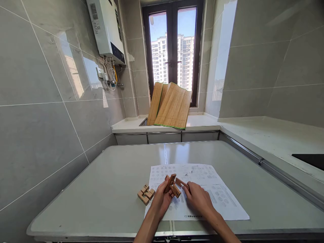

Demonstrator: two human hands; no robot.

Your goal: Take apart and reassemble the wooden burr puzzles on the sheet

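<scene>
My left hand [162, 198] is closed around notched wooden puzzle pieces [175, 191], one slanting upward and another lying crosswise below it. To the right, my right hand [198, 196] pinches a single notched wooden puzzle piece [181, 183], its far end close to the pieces in my left hand. Whether they touch, I cannot tell. Both hands are above a printed instruction sheet [222, 194] with rows of small diagrams. On the table left of my left hand sit several lighter wooden puzzle pieces [143, 199], grouped close together.
A grey folding table [101, 189] with a centre seam carries everything. Behind it runs a white counter [202, 119], where a folded bamboo mat [174, 104] leans before the window [173, 44]. A water heater [107, 32] hangs on the left wall.
</scene>
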